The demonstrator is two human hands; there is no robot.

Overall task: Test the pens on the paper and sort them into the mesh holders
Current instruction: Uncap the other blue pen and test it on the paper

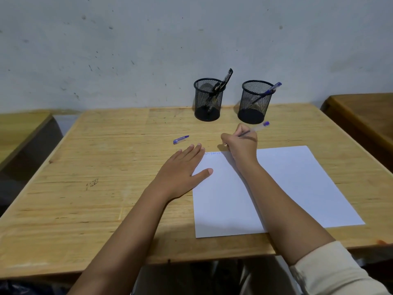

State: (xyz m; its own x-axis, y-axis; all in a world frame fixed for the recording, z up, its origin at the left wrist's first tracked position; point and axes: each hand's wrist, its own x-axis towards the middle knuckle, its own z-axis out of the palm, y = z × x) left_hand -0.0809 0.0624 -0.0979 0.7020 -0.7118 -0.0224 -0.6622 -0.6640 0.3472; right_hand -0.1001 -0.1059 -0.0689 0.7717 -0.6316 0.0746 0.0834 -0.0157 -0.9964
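Head view, looking down on a wooden table (85, 167) set against a grey, marked wall (127, 50).

On the right half of the table, a white sheet of paper (287, 188), flat and slightly askew, with a short line of blue scribbles (211, 153) near its far left corner.

Right hand (242, 145) at the far edge of the paper, fingers curled tight round a pen (257, 129) in a writing grip. Blue back end of the pen up and to the right, toward the holders. Tip hidden under the fingers, so cannot tell whether it touches the sheet.

Left hand (182, 167) flat and holding nothing, fingers straight and close together. Thumb resting on the left part of the paper, fingers on the wood by the far left corner.

Just beyond those fingertips and clear of them, a blue pen cap (180, 139) lying on bare wood.

At the back of the table, near the wall, two black mesh holders, upright, side by side and apart. In the left holder (208, 99), dark pens (225, 80) leaning right over the rim. In the right holder (256, 101), one blue-capped pen (271, 89), also leaning right.

Cream sleeve (329, 269) pushed up on the right forearm.
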